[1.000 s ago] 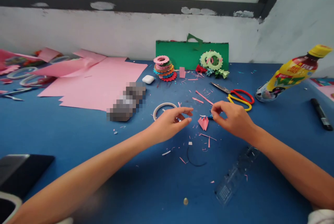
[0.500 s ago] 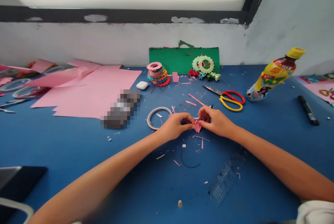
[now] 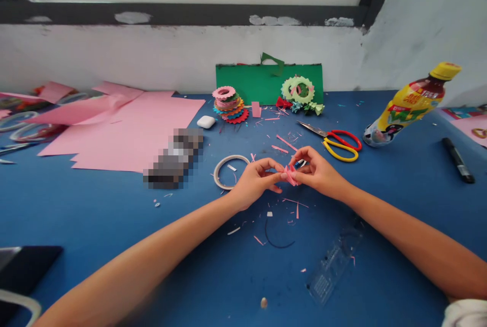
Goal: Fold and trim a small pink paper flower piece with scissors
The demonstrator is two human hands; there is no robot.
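Note:
Between my two hands is a small folded pink paper piece, its pleats fanning out. My left hand pinches its left side between thumb and fingers. On the other side, my right hand grips it with thumb and curled fingers. A roll of tape lies flat just left of my left hand. Thin pink paper scraps are scattered on the blue table around my hands. Scissors with red and yellow handles lie beyond my right hand, blades partly apart.
Large pink paper sheets cover the left, beside a pixelated object and a white case. Scalloped paper rings are stacked before green card. A yellow-capped drink bottle, black marker and clear plastic packaging are on the right.
Both hands have lifted and turned the pink paper piece slightly, so its folds now face differently. My right hand's fingers have shifted around it. The whole view has moved a little.

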